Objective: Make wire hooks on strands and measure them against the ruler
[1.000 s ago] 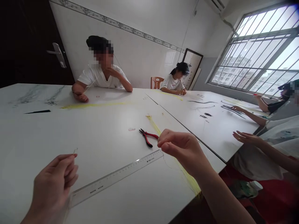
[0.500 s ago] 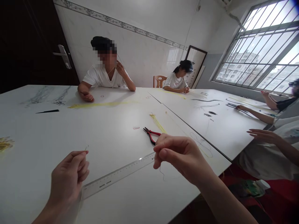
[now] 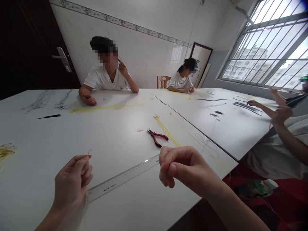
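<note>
Ruler [image 3: 122, 179] lies between the hands; left hand [image 3: 72, 181] pinches a thin wire [image 3: 89, 152], right hand [image 3: 184, 168] grip pinched closed, contents unseen

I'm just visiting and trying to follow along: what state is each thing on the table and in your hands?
Left hand: pinched shut on a thin wire.
Right hand: fingertips pinched shut; contents too small to tell.
Ruler: flat on the table.
Pliers: lying flat, handles slightly apart.
Yellow strands: laid straight beside pliers.
Door: shut.
</note>
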A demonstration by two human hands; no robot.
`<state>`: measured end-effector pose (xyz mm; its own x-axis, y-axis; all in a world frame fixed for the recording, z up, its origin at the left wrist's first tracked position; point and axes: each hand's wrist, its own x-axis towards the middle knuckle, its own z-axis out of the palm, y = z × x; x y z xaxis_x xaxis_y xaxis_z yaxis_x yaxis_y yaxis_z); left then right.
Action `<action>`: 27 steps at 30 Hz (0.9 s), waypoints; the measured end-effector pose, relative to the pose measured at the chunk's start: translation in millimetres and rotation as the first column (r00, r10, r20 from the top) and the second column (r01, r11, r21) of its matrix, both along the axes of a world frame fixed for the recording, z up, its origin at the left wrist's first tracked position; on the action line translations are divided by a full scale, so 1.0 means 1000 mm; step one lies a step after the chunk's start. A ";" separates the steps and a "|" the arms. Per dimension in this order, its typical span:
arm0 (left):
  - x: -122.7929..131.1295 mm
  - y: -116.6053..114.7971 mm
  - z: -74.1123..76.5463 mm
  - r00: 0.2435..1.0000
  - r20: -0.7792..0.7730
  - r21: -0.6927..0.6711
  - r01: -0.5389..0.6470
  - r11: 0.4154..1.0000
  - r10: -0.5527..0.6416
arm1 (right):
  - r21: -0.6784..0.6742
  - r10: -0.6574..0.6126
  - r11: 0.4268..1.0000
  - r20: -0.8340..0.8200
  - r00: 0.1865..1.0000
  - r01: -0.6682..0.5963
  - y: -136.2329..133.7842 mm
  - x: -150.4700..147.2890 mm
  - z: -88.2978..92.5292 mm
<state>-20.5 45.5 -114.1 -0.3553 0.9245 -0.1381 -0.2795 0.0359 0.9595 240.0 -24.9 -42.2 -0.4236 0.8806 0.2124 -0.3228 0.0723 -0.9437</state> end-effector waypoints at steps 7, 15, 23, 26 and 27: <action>0.002 -0.003 0.004 0.999 -0.034 -0.026 0.007 1.000 -0.008 | -0.009 -0.027 1.000 0.005 1.000 0.027 -0.003 0.003 0.000; 0.002 -0.002 0.005 0.999 -0.045 -0.018 0.014 1.000 -0.015 | 0.009 -0.021 1.000 -0.002 1.000 0.021 -0.003 0.005 -0.001; -0.001 -0.002 0.002 0.998 -0.069 -0.009 0.015 1.000 -0.015 | -0.002 0.013 1.000 -0.029 0.999 -0.013 -0.004 0.004 -0.001; -0.004 0.001 -0.001 0.998 -0.066 -0.005 0.019 1.000 -0.019 | 0.003 0.012 1.000 -0.054 0.998 -0.012 -0.003 0.003 -0.001; -0.005 0.002 -0.003 0.994 -0.107 0.007 0.012 1.000 -0.011 | -0.001 0.009 1.000 -0.059 0.998 -0.009 -0.003 0.003 -0.001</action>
<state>-25.3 48.0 -116.9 -0.3572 0.9294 -0.0933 -0.1754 0.0314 0.9840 242.7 -28.0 -42.9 -0.4185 0.8769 0.2365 -0.3791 0.0680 -0.9229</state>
